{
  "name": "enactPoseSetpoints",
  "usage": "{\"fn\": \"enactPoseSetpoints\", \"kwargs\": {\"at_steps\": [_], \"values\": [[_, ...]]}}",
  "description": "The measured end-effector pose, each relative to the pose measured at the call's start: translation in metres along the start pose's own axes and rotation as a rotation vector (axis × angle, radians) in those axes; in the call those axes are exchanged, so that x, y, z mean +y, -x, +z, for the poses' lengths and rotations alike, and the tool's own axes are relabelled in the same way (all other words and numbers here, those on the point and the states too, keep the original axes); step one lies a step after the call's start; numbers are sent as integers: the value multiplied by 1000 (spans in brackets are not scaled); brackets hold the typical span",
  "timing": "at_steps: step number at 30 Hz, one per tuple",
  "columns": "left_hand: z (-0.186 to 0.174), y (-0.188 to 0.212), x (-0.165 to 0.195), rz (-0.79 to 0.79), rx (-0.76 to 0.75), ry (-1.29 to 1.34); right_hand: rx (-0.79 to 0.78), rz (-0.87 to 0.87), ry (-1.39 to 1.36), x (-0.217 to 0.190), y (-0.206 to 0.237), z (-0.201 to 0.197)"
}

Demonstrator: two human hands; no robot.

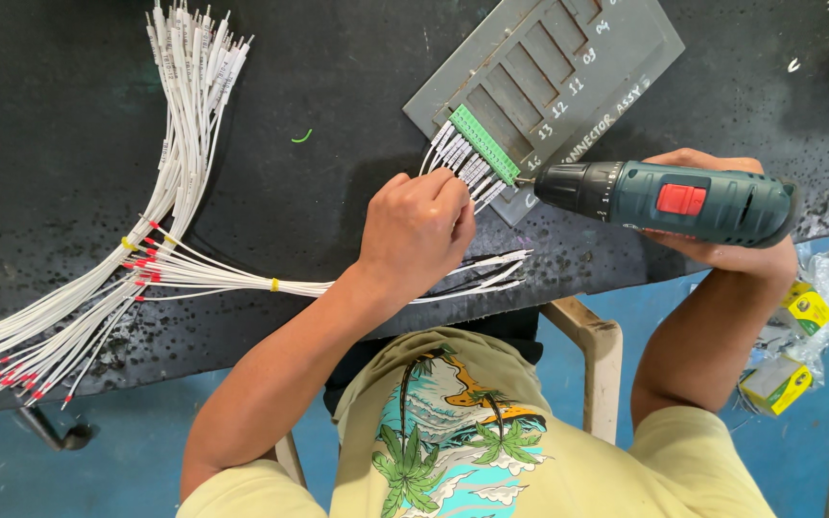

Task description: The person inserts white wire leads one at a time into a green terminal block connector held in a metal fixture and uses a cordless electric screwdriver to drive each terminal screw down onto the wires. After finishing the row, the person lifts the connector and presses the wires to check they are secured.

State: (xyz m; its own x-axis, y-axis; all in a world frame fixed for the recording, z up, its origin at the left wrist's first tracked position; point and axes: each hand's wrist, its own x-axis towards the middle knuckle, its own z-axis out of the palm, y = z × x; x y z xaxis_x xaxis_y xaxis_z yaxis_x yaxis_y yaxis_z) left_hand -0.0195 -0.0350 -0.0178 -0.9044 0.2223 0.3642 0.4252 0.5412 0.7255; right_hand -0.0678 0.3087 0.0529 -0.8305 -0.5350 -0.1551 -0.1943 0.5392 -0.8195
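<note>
Green terminal block [484,144] sits in a grey jig plate [616,58], just above the left hand [419,230], whose fingers pinch closed on white wires [462,168] entering it. The right hand [722,251] wraps a teal cordless drill [669,200] (bit tip touching the block). More white wire bundles [175,144] lie far left.

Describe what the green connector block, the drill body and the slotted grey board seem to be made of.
Green connector block: likely moulded plastic, uniform matt green. Drill: probably hard plastic shell, smooth teal with a red switch. Grey board: possibly painted wood or plastic, dull and scuffed.
</note>
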Motion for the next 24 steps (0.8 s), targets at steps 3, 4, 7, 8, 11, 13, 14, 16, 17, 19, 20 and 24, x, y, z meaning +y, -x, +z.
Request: {"fn": "enactPoseSetpoints", "kwargs": {"at_steps": [3, 4, 7, 8, 11, 13, 14, 16, 17, 19, 20, 24], "values": [[0, 0, 0, 15, 3, 0, -3, 5, -24, 1, 0, 0], [1, 0, 0, 20, 4, 1, -3, 9, -32, 1, 0, -1], [2, 0, -1, 16, -2, -11, -25, -13, -292, 2, 0, -1], [2, 0, -2, 17, 0, -11, -23, -6, -270, 3, 1, -1], [3, 1, -2, 18, 4, -20, -19, 7, -204, 2, 2, -1], [6, 0, -2, 12, 2, -35, -18, 11, -167, 3, 2, -1], [7, 0, -2, 22, 8, -44, -29, 11, -202, 3, 2, -2], [10, 0, -2, 39, 22, -63, -55, 9, -273, 3, 2, -5], [11, -1, -2, 44, 24, -66, -69, 13, -186, 3, 3, -6], [13, -1, -3, 52, 29, -73, -98, 22, -12, 3, 6, -8], [13, -1, -4, 55, 24, -78, -110, 35, 43, 3, 7, -7], [13, -2, -5, 78, 4, -85, -56, 10, 79, 4, 17, 3]]}}
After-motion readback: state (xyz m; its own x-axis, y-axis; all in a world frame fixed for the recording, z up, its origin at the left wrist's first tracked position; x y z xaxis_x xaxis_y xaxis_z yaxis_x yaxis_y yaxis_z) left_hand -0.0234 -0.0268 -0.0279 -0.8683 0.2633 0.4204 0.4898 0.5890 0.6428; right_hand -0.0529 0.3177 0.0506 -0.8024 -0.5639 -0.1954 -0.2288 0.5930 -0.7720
